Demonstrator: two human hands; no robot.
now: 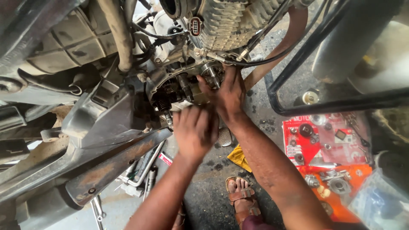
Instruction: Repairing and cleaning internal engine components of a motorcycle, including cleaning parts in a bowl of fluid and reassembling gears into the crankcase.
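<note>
Right hand (228,96): fingers pressed on open engine (183,85). Left hand (195,130): just below, grip hidden. Parts (332,183) nearby.

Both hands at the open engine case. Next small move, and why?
Probably steady the gear shaft with the right hand before the left hand does anything: the right fingers rest beside the exposed shaft, while the left hangs below the open engine case. Its grip is hidden.
</note>
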